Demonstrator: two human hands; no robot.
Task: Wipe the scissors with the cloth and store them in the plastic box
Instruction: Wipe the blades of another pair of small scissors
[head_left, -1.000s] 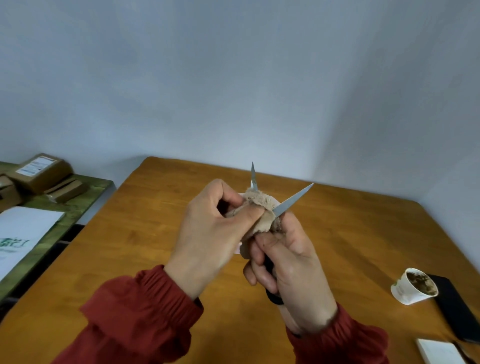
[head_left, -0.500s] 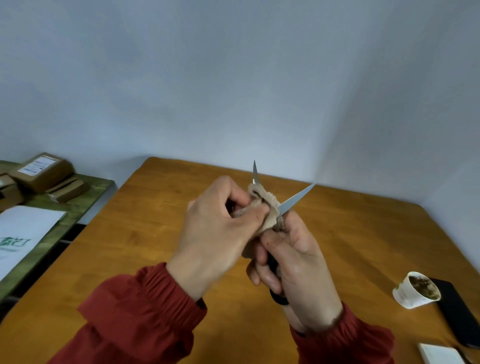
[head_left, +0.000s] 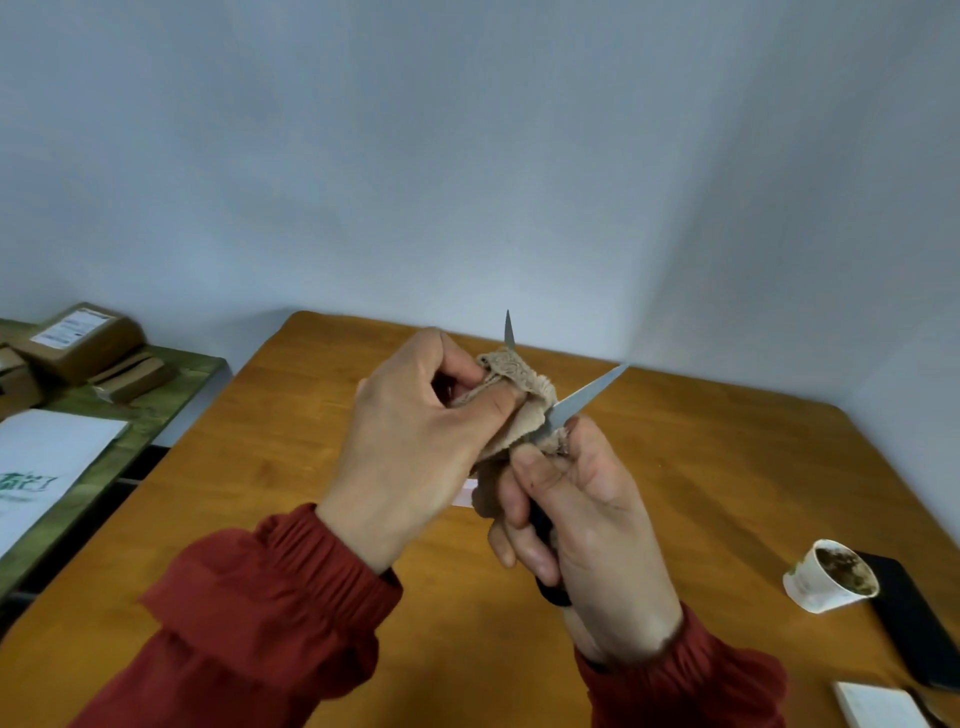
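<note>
— Where are the scissors (head_left: 587, 397)?

— In the air above the middle of the table (head_left: 727, 467), blades spread apart. One blade points straight up, the other up and off to my right. The black handle runs down inside my right hand (head_left: 587, 509).

— How does that hand have them?

— Fingers curled tight round the handle, thumb lying along the top near the pivot. Part of a black loop shows below my fingers.

— And the cloth (head_left: 519, 379)?

— Beige, bunched round the upright blade so only its tip sticks out above. My left hand (head_left: 415, 441) pinches it there, thumb pressed on the near side, fingers curled over the far side. A loose end hangs down between my two hands.

— Anything under them?

— A pale edge (head_left: 465, 491) on the table shows just below my left hand; I cannot tell what it is.

— And further out?

— To my right, a paper cup (head_left: 826, 582) with something brown in it, touching a flat black slab (head_left: 904, 613). A white pad (head_left: 878, 704) sits at the near right corner. To my left, beside the table, a green bench (head_left: 156, 395) carries cardboard boxes (head_left: 83, 340) and a white sheet (head_left: 47, 457) with green print.
</note>
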